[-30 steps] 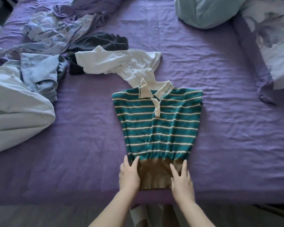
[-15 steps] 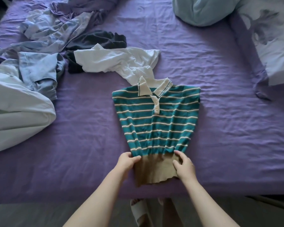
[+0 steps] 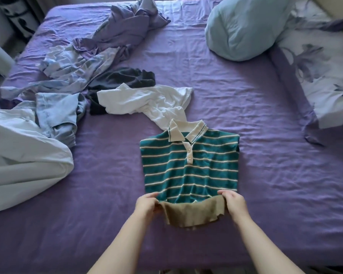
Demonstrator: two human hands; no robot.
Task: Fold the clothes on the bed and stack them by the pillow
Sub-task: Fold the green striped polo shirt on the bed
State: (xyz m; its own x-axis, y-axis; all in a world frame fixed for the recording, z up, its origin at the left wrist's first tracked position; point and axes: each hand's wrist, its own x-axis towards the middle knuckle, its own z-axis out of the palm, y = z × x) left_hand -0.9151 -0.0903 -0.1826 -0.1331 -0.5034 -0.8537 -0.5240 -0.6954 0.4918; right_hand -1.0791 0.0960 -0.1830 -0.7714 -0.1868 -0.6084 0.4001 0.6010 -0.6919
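The polo (image 3: 190,167) lies flat on the bed (image 3: 255,175), near its front edge, collar pointing away. The left hand (image 3: 147,203) grips its near left corner, the right hand (image 3: 235,202) its near right corner. A shirt (image 3: 145,101) lies just behind the polo, touching its collar. Behind that sits a crumpled garment (image 3: 125,78), and further back a heap of clothes (image 3: 99,54). Jeans (image 3: 57,115) lie to the left. The pillow (image 3: 244,26) sits at the back right, with a quilt (image 3: 325,72) along the right edge.
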